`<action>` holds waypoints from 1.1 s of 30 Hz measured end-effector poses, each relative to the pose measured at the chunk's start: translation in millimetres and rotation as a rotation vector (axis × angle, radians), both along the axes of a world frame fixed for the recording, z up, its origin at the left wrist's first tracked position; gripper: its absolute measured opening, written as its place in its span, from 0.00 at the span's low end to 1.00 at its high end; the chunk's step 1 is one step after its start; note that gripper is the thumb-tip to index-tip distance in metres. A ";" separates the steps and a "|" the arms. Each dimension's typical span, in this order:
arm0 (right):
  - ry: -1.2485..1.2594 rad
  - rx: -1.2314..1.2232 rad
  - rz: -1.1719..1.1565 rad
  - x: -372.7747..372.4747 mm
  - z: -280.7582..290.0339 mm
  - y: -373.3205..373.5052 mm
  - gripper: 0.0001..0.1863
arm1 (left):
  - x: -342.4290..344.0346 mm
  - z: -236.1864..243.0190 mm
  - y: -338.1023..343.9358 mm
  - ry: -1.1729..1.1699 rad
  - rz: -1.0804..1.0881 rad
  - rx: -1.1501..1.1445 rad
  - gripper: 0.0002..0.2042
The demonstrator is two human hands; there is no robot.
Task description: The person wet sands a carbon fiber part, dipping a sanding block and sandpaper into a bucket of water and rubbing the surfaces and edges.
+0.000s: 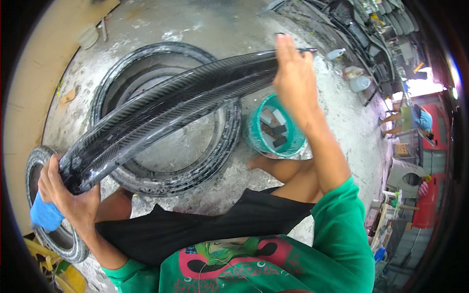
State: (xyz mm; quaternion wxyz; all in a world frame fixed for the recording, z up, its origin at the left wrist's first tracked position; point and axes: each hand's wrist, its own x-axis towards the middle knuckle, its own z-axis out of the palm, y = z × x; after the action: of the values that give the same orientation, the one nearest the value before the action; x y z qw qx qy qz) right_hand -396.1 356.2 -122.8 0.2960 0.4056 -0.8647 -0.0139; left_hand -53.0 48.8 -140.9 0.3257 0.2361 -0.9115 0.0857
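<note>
A long, curved, glossy black carbon-fibre panel [171, 100] slants across the view, from low at the left to high at the right. My left hand [68, 193] grips its lower left end, fingers wrapped round the edge. Over the far right end lies my right hand [294, 73], slightly blurred, its fingers stretched and pressed together. A small dark edge shows at those fingertips; whatever is under them is hidden. Below the panel, a large tyre [227, 141] lies flat on the floor.
A teal bucket [251, 129] holding several small blocks stands right of the tyre. A blue cloth [46, 215] rests on a smaller tyre [73, 249] at the left. Plastic bottles [360, 83] and dark parts [349, 31] sit at the upper right. Another person [420, 122] is farther right.
</note>
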 end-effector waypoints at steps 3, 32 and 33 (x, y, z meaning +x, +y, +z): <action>-0.022 -0.100 0.329 116.4 4.0 -75.4 0.30 | 0.5 5.3 3.8 0.031 -0.007 -0.008 0.37; -0.676 0.043 -0.524 -78.9 -162.4 237.9 0.26 | 4.9 7.7 8.1 0.039 -0.022 0.085 0.40; -0.835 0.215 -0.578 -75.0 -194.4 233.3 0.27 | 9.1 6.4 8.8 0.037 -0.011 0.100 0.41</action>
State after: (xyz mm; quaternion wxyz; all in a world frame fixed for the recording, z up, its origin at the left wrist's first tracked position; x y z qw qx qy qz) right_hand -471.2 589.6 -317.2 -0.1334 0.1493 -0.9795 -0.0207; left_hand -43.8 57.6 -134.6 0.3309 0.2488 -0.9096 0.0340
